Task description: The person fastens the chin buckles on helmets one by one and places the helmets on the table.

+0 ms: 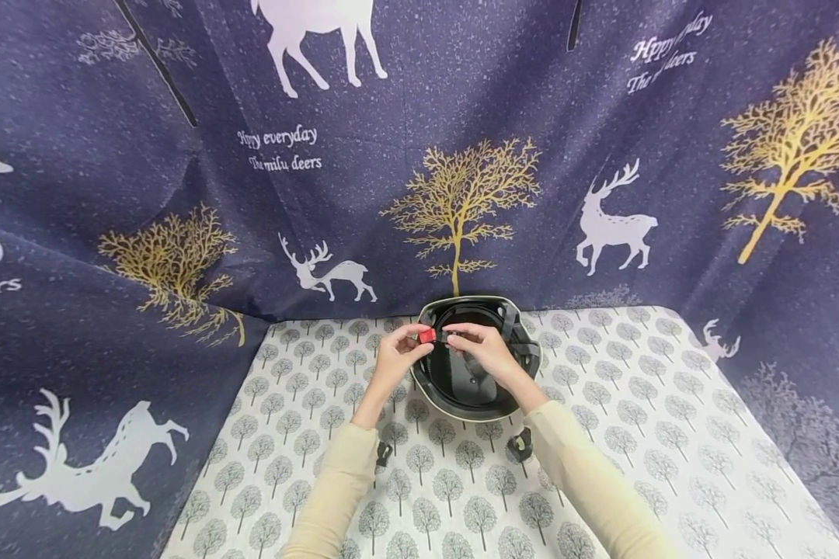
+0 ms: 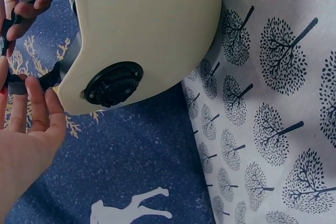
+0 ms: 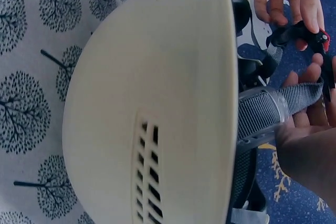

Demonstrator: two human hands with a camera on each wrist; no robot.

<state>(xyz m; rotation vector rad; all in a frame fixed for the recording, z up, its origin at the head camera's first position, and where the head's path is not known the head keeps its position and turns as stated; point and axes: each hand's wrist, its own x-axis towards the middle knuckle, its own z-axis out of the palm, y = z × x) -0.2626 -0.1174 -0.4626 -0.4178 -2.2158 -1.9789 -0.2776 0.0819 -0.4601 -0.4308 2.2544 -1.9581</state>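
A cream helmet [image 2: 147, 19] with a black interior [image 1: 470, 384] rests upside down, its opening facing up. Above that opening, both hands hold the chin strap's fastening. My left hand [image 1: 394, 360] pinches the red buckle [image 1: 428, 335] between thumb and fingers. My right hand [image 1: 488, 353] grips the black buckle piece [image 1: 442, 336] just right of it, and the two parts meet closely; I cannot tell whether they are locked. In the right wrist view, grey webbing [image 3: 261, 115] runs from the helmet through a clear plastic slider [image 3: 279, 106] to the right hand. A black round fitting [image 2: 114, 84] sits on the shell's side.
The helmet stands at the back of a table with a white tree-print cloth [image 1: 433, 481]. Directly behind it hangs a dark blue fabric [image 1: 405, 210] with deer and gold trees; more of it covers the left and right sides. Small black devices [image 1: 520, 444] sit by the wrists.
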